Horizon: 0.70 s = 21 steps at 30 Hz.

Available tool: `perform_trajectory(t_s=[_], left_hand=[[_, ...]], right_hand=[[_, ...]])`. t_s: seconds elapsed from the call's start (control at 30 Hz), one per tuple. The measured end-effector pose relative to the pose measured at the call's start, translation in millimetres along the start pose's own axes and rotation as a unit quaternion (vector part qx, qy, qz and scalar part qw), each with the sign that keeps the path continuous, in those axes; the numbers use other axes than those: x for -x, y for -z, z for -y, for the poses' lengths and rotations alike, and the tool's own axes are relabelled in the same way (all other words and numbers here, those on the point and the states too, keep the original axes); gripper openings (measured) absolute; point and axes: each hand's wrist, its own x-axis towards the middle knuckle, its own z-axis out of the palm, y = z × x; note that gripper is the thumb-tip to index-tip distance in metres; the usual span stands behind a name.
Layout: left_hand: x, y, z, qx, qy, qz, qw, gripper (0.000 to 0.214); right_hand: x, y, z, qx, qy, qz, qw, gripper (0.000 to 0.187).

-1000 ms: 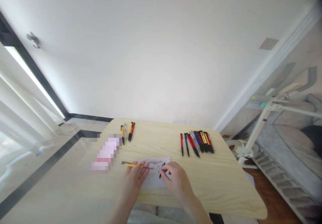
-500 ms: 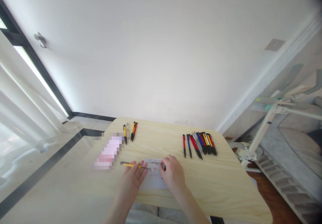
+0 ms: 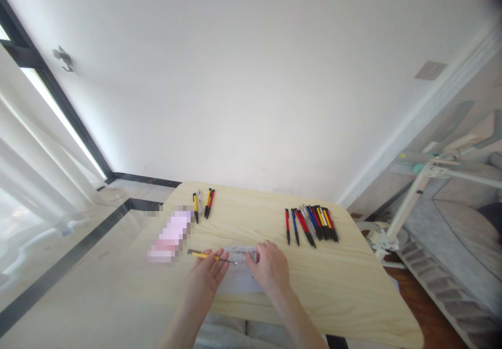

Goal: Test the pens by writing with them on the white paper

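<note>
My left hand [image 3: 207, 273] holds a yellow pen [image 3: 200, 255] with a black end. The pen lies sideways across the fingers, and a thin refill sticks out of its right end with no cone over it. To its right my right hand [image 3: 270, 268] is curled, thumb and fingers closed around something small and dark that I cannot make out. Both hands rest above a whitish sheet [image 3: 237, 285] with dark marks along its upper part, which the hands partly cover.
At the right of the wooden table [image 3: 333, 291] lies a row of red, blue, yellow and white pens [image 3: 314, 224]. Several more pens [image 3: 204, 204] lie at the back left, beside a pixelated pink patch [image 3: 170, 236]. A white wall [image 3: 251, 103] stands behind.
My right thumb has shifted slightly left and my fingers have moved a little, around the small dark thing. The left hand and the yellow pen stay nearly still.
</note>
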Motion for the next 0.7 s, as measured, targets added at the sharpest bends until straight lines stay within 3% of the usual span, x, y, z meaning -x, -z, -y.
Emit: perform_trajectory(t_s=[0.17, 0.23, 0.5, 0.7], left_hand=[[-1.5, 2.3, -0.8, 0.006, -0.001, -0.009, 1.000, 0.014], [-1.3, 1.9, 0.1, 0.007, 0.000, -0.008, 1.000, 0.014], [9.7, -11.1, 9.3, -0.020, 0.019, 0.017, 0.999, 0.015], [11.4, -10.7, 18.8, -0.038, 0.019, 0.049, 0.998, 0.016]], right_hand=[[-3.4, 7.9, -13.9, -0.081, 0.017, 0.000, 0.997, 0.008], [-3.8, 10.5, -16.1, -0.125, 0.033, 0.011, 0.992, 0.012], [11.4, 30.2, 1.1, -0.324, -0.002, 0.064, 0.944, 0.014], [21.2, 37.0, 13.4, -0.334, 0.033, 0.071, 0.939, 0.007]])
